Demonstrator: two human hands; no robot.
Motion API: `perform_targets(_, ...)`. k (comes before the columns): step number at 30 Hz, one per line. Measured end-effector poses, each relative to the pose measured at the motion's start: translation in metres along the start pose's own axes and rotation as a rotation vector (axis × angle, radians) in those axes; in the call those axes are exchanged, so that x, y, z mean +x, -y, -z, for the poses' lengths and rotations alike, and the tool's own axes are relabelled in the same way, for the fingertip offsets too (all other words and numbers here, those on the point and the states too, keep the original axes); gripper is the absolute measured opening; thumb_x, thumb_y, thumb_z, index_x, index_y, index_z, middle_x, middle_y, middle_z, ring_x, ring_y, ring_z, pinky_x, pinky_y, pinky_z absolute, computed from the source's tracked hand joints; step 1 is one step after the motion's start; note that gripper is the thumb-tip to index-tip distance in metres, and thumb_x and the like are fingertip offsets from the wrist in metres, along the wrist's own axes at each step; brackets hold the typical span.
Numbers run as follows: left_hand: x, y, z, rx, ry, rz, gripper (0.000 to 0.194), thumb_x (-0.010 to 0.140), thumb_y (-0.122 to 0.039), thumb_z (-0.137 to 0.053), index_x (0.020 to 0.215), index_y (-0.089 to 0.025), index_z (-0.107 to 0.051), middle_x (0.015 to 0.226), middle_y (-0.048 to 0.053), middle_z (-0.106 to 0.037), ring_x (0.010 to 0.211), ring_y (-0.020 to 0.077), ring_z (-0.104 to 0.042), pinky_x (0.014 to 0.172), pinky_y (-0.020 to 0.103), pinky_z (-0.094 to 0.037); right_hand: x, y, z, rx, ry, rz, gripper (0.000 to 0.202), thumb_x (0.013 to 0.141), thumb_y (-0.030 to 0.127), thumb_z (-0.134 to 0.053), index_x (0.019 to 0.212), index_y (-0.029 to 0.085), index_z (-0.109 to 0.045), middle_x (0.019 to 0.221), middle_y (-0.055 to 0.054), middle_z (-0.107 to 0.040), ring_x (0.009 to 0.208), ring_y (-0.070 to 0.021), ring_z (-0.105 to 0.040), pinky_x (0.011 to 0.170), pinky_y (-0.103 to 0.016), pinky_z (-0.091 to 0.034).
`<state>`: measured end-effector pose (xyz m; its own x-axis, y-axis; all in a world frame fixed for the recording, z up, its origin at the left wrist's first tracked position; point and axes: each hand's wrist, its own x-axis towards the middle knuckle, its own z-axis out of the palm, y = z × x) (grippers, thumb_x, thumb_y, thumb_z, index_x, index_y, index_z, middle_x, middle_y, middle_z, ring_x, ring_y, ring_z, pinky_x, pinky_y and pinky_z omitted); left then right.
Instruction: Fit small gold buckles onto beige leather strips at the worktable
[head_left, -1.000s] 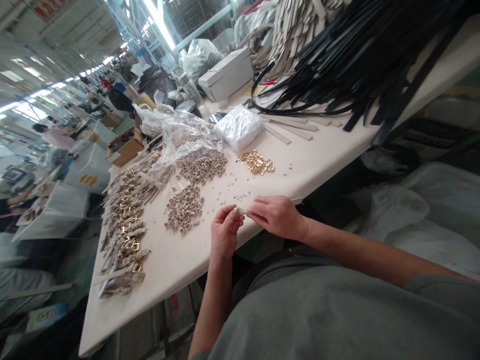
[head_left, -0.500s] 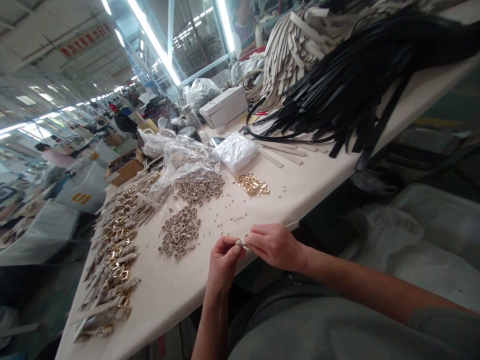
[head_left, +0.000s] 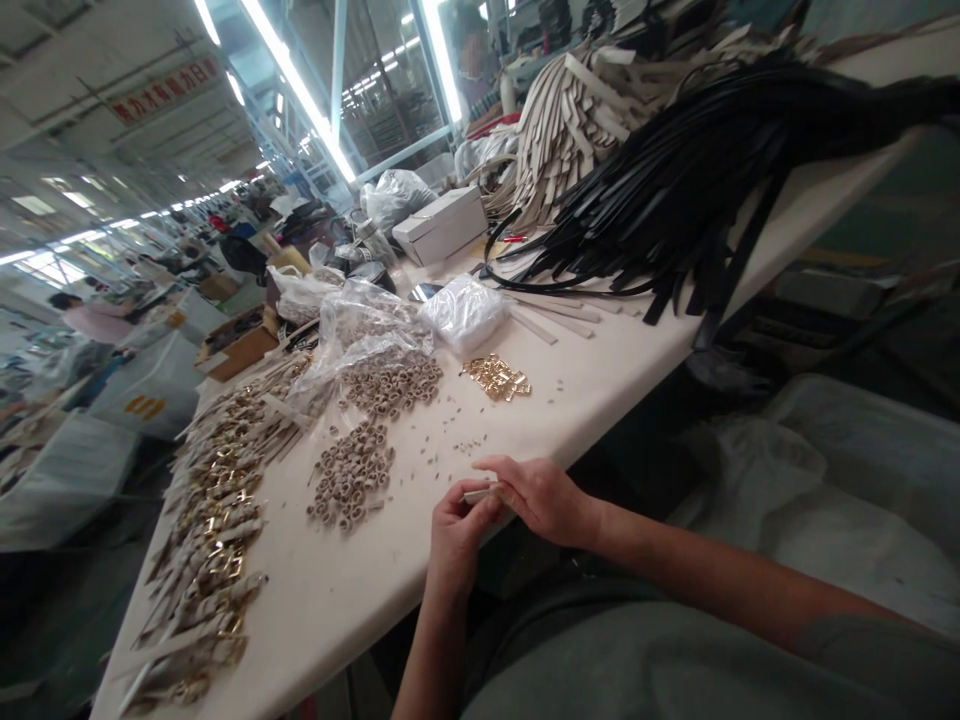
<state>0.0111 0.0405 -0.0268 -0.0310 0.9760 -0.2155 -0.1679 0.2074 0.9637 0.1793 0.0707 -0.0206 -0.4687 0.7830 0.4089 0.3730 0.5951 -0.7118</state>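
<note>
At the table's near edge, my left hand (head_left: 454,530) is closed with thumb and fingers pinching a beige strap (head_left: 477,494), whose pale end sticks out past the thumb. My right hand (head_left: 551,502) meets it from the right, its thumb and fingers closed at the strap's other visible part; one finger stretches out above. Most of the strap is hidden by the fingers. Just beyond my hands lie small loose bits (head_left: 469,445), a pile of gold buckles (head_left: 498,378) and, further left, a heap of beige strap loops (head_left: 351,478).
Bundled beige straps with gold buckles (head_left: 217,500) line the table's left side. Clear plastic bags (head_left: 364,325), a wrapped packet (head_left: 463,312) and a white box (head_left: 442,228) stand behind. Black straps (head_left: 667,190) hang over the right edge. A person (head_left: 94,318) works far left.
The strap's end now shows longer and flatter at my left thumb. My right hand has turned, with a finger lifted out. The view has shifted slightly.
</note>
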Motion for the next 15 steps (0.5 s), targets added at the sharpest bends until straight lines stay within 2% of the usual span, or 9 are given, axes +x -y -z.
perform_targets(4, 0.005, -0.002, -0.005, 0.034, -0.032, -0.052, 0.025, 0.073, -0.038, -0.081, 0.086, -0.019, -0.072, 0.074, 0.000, -0.069, 0.065, 0.0120, -0.060, 0.064, 0.024, -0.049, 0.004, -0.005, 0.005, 0.064, 0.019, -0.032, 0.029, 0.099, 0.037, -0.052, 0.117, 0.018, -0.063, 0.098, -0.007, -0.076, 0.084, -0.0184, -0.070, 0.073, -0.027, -0.048)
perform_targets(7, 0.008, -0.008, -0.004, 0.128, -0.020, -0.075, 0.023, 0.077, -0.040, -0.077, 0.077, -0.017, -0.070, 0.068, 0.000, -0.067, 0.063, 0.0121, -0.059, 0.064, 0.024, -0.048, 0.007, -0.010, 0.012, 0.024, 0.051, -0.059, 0.021, 0.095, 0.037, -0.059, 0.098, 0.018, -0.068, 0.082, -0.003, -0.072, 0.073, -0.0159, -0.065, 0.066, -0.025, -0.044)
perform_targets(10, 0.010, -0.016, -0.004, 0.238, -0.012, -0.105, 0.024, 0.078, -0.041, -0.075, 0.074, -0.018, -0.069, 0.063, 0.001, -0.066, 0.061, 0.0130, -0.058, 0.065, 0.025, -0.047, 0.008, -0.014, 0.020, -0.016, 0.087, -0.093, 0.019, 0.093, 0.031, -0.059, 0.080, 0.018, -0.063, 0.066, 0.001, -0.061, 0.059, -0.0121, -0.053, 0.058, -0.024, -0.035)
perform_targets(15, 0.013, -0.023, -0.009, 0.223, -0.049, -0.136, 0.023, 0.076, -0.040, -0.075, 0.072, -0.018, -0.068, 0.062, 0.001, -0.068, 0.060, 0.0145, -0.061, 0.065, 0.027, -0.048, 0.009, -0.014, 0.036, 0.042, 0.151, -0.133, 0.026, 0.092, 0.029, -0.054, 0.068, 0.019, -0.053, 0.059, 0.004, -0.048, 0.054, -0.0106, -0.043, 0.055, -0.025, -0.029)
